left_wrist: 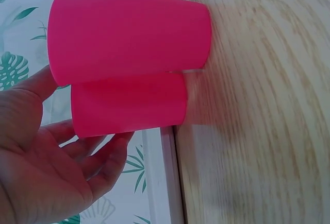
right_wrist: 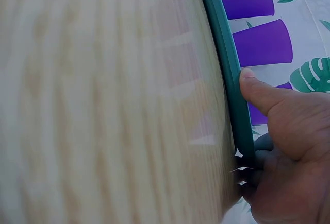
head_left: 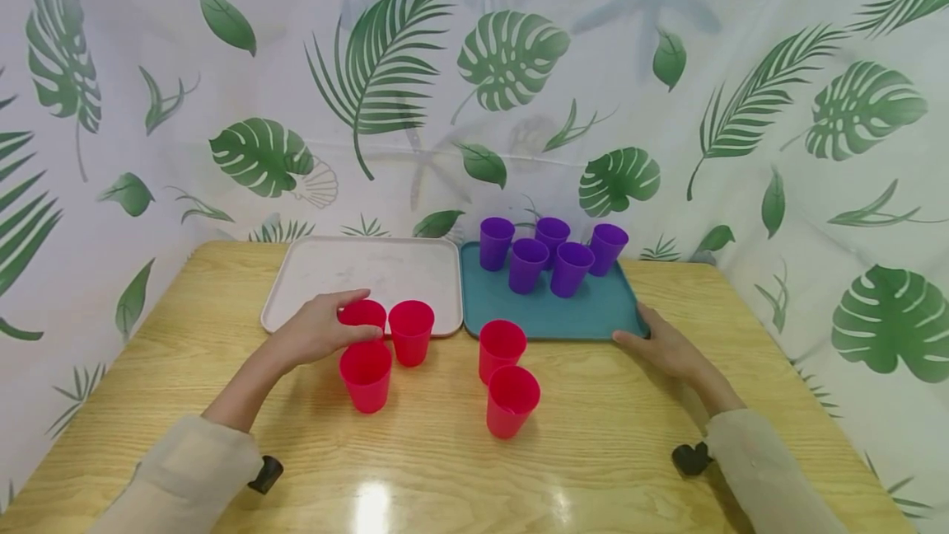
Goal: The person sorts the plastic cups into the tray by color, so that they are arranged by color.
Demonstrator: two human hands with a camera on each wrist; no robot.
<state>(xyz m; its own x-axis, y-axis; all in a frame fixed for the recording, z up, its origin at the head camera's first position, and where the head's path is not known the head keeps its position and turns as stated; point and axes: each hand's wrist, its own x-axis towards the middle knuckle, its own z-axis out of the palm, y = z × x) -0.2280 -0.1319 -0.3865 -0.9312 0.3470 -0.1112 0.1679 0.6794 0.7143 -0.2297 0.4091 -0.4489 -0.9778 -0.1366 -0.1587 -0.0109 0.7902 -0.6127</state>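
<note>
My left hand point(head_left: 322, 330) is round a red cup point(head_left: 363, 313) at the front of the white tray point(head_left: 319, 270), thumb on the near side and index finger behind. Another red cup point(head_left: 366, 377) stands just in front and hides its lower part; a third red cup point(head_left: 412, 332) is to its right. In the left wrist view the fingers point(left_wrist: 111, 170) curve round the farther cup point(left_wrist: 129, 108). My right hand point(head_left: 667, 344) grips the front right corner of the teal tray point(head_left: 534, 324), its thumb on the rim in the right wrist view. Several purple cups point(head_left: 569, 270) stand on that tray.
Two more red cups point(head_left: 502, 348) stand on the wooden table point(head_left: 437, 468) in front of the teal tray, one before the other. The trays lie side by side at the table's back edge. A leaf-patterned cloth point(head_left: 511, 64) hangs behind and at the sides.
</note>
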